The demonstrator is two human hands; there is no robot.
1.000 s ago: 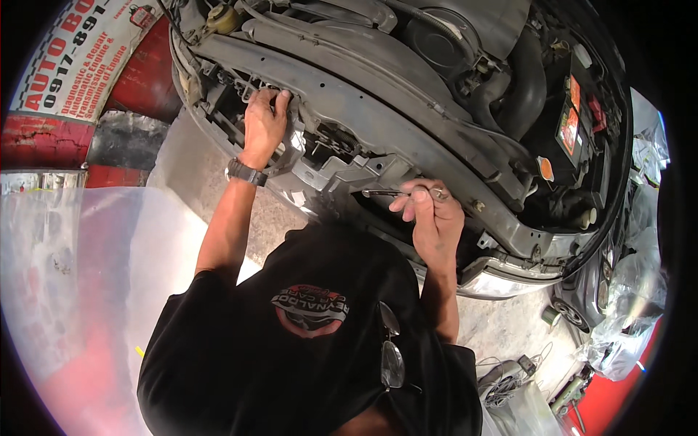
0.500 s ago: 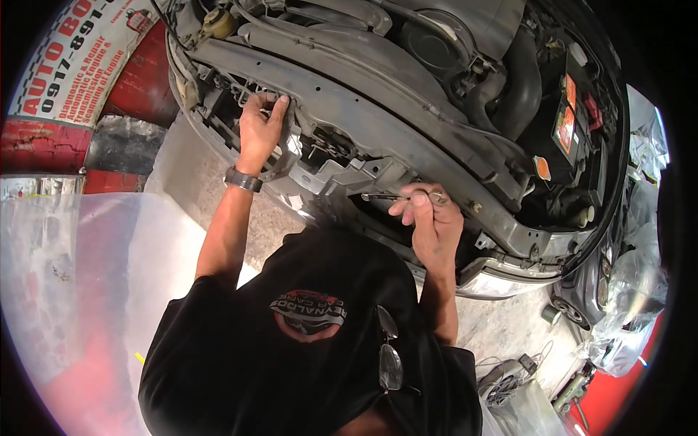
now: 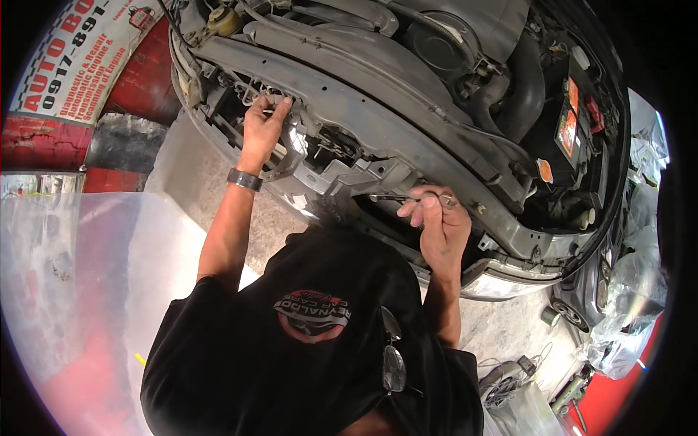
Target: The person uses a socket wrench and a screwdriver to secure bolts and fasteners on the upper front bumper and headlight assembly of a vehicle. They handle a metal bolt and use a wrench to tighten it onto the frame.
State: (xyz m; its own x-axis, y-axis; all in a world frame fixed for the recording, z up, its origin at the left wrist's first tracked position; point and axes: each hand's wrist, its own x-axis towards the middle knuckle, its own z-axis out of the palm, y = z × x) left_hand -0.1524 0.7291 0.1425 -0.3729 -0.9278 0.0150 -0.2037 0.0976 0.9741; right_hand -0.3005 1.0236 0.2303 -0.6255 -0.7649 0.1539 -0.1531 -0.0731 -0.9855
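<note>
My left hand (image 3: 263, 132), a dark watch on its wrist, reaches into the gap below the grey front crossbar (image 3: 345, 100) of a car. Its thumb and fingers are drawn together at the bar's lower edge; what they pinch is hidden. Farther right, my right hand (image 3: 441, 225) is closed round a slim metal hand tool (image 3: 387, 197), which looks like a wrench. The tool lies roughly level, its end pointing left over a dark opening in the car's front panel. Between my hands sits a grey metal bracket (image 3: 320, 179).
Behind the crossbar lies the engine bay, with a black battery (image 3: 578, 138) and a thick black hose (image 3: 527, 80). A yellowish reservoir (image 3: 222, 22) stands far left. Red drums and a printed banner (image 3: 87, 65) are at left. Coiled cables (image 3: 502, 389) lie at lower right.
The view has shifted slightly. My right hand and the metal tool have moved a little to the right. My left hand keeps nearly the same place under the crossbar.
</note>
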